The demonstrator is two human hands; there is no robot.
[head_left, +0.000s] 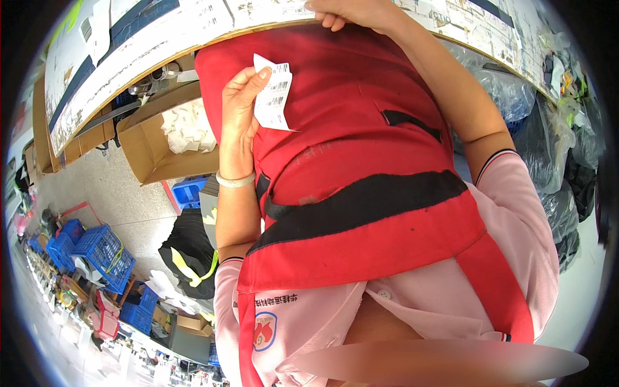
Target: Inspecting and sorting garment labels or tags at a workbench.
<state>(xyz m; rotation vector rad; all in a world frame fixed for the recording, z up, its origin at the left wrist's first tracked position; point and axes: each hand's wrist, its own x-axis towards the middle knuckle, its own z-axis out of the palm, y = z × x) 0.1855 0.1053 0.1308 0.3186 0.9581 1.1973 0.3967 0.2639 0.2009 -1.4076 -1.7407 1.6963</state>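
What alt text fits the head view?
Left hand holds a strip of white barcode labels against a red apron; right hand rests on the edge of a paper-covered table.

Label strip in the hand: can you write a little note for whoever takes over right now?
Left hand: pinches a white label strip in front of the red apron.
Right hand: fingers rest on the table edge; whether it holds anything cannot be told.
Nearby: a cardboard box of white paper scraps under the table, blue crates on the floor.
Done: strip in hand. Left: the strip is stuck to nothing yet.
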